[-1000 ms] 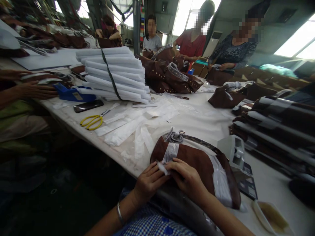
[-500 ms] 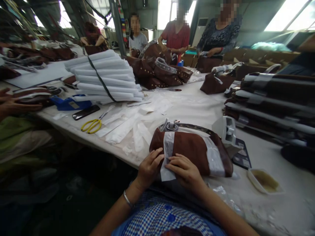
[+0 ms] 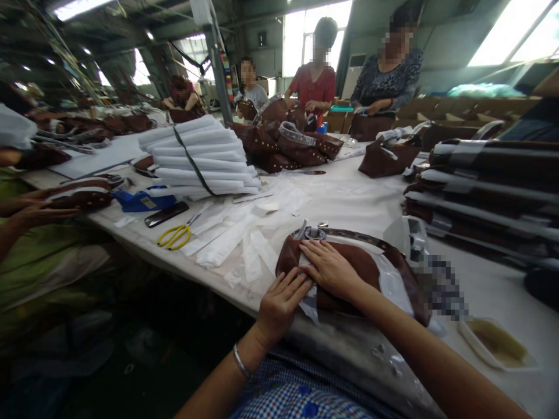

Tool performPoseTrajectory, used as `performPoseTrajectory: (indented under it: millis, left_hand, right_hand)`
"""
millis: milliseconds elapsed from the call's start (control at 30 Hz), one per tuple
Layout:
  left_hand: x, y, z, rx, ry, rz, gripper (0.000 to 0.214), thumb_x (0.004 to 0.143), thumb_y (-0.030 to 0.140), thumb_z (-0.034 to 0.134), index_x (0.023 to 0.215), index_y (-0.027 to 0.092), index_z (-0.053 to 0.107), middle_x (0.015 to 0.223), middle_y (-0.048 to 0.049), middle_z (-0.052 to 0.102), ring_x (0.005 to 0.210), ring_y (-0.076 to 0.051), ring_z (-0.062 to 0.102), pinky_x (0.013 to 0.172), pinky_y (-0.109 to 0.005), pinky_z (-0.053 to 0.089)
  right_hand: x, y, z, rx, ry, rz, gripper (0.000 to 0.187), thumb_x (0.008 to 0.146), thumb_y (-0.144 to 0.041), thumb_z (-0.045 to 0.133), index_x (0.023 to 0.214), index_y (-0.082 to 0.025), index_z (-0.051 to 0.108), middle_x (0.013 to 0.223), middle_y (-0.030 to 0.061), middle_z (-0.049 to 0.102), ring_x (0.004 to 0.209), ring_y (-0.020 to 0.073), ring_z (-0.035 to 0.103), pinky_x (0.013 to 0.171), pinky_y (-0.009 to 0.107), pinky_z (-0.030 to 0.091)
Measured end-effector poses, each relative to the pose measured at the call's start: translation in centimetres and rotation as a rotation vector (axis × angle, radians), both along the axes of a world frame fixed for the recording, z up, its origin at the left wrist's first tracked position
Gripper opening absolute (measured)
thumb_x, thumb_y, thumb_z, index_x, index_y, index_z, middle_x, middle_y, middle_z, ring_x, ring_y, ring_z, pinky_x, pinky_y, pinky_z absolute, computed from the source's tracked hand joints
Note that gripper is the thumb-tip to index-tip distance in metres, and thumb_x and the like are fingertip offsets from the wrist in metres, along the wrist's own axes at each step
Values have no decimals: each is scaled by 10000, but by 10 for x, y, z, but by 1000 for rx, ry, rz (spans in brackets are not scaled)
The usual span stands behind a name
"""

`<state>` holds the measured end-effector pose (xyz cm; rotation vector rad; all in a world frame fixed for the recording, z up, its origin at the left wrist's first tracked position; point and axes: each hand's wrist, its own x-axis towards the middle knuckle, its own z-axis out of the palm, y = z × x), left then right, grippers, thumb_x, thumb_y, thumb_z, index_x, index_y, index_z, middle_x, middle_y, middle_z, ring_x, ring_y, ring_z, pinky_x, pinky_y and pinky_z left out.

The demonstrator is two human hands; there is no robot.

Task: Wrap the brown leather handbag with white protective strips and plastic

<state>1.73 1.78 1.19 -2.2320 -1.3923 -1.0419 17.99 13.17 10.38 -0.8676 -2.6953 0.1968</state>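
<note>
A brown handbag (image 3: 356,265) lies on its side at the table's near edge, with its strap along the far side. White wrapping strips (image 3: 394,285) cross it at both ends. My right hand (image 3: 329,269) rests flat on the bag's left part, fingers stretched over the left strip and covering most of it. Beside it my left hand (image 3: 283,299) lies with straight fingers on the same strip near the bag's front edge. The strip's loose end (image 3: 310,307) hangs below my left fingertips.
Yellow scissors (image 3: 174,235), a dark phone (image 3: 166,215) and a blue tape dispenser (image 3: 146,199) lie to the left. A strapped stack of white rolls (image 3: 205,160) stands behind them. Wrapped brown bags (image 3: 493,198) are piled at right, near a shallow dish (image 3: 498,343). Co-workers handle bags around the table.
My right hand has moved up and left onto the strip, from its lower end to the bag's top. My left hand has flattened beside it. The view has shifted slightly.
</note>
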Motion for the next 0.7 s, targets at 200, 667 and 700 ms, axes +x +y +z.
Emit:
performPoseTrajectory:
  millis: [200, 667, 700]
  left_hand:
    - [-7, 1, -8, -2, 3, -19, 563, 913, -20, 381, 1416, 206, 494, 1410, -45, 580, 1364, -198, 483, 1114, -424, 453]
    - [-27, -13, -3, 20, 29, 86, 576, 893, -35, 390, 1399, 206, 523, 1365, -58, 616, 1342, -225, 508, 1107, -430, 453]
    - [-26, -9, -3, 14, 21, 114, 587, 885, -39, 389, 1401, 208, 521, 1369, -59, 612, 1339, -229, 511, 1105, -437, 454]
  right_hand:
    - [-13, 12, -18, -26, -162, 16, 447, 1002, -438, 455, 1279, -138, 637, 1325, 146, 633, 1285, 287, 548, 1141, 465, 360]
    - [-40, 12, -25, 145, 4, 31, 504, 1010, -468, 418, 1348, -128, 572, 1402, 127, 579, 1371, 275, 450, 1193, 464, 264]
    - [-45, 20, -25, 142, 8, 61, 483, 1012, -455, 421, 1334, -134, 585, 1377, 118, 602, 1348, 268, 478, 1185, 451, 282]
